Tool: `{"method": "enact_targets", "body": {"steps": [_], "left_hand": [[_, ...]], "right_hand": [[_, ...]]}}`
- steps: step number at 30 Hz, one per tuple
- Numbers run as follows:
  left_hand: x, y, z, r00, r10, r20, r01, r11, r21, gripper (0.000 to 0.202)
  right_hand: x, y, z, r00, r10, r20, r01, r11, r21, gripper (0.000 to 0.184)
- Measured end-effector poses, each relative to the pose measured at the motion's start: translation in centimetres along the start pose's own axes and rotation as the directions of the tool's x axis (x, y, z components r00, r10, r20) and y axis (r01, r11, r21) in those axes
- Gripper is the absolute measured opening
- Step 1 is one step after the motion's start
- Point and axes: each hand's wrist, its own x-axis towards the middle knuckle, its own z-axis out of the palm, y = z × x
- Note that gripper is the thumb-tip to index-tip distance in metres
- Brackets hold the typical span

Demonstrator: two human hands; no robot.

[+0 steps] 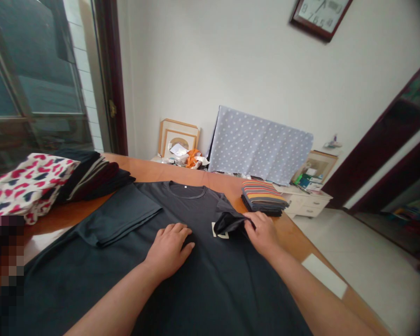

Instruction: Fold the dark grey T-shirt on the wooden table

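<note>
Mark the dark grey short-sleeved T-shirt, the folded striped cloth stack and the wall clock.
Dark grey short-sleeved T-shirt (187, 210): head view, on the chest below the collar.
Folded orange-and-grey striped cloth stack (264, 196): head view, on the top fold.
Dark red-framed round-cornered wall clock (317, 14): head view, on the white face.

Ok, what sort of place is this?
Probably a room in a home, not a shop or workshop: a wall clock, framed pictures leaning against the wall, and a small white chest of drawers beside the wooden table.
</note>
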Motion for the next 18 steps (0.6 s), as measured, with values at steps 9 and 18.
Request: {"method": "enact_targets", "body": {"steps": [9, 18], "left_hand": [[0.1, 0.1, 0.0, 1.000, 0.000, -0.007, 0.000, 1.000, 0.010, 0.036], [0.2, -0.2, 0.2, 1.000, 0.010, -0.011, -0.010, 1.000, 0.016, 0.038]], "right_hand": [[-3.7, 0.3, -2.3, 0.984, -0.048, 0.169, 0.020, 0.987, 0.159, 0.036], [-4.1, 5.3, 1.1, 0.931, 0.183, 0.315, -0.258, 0.942, 0.216, 0.027]]}}
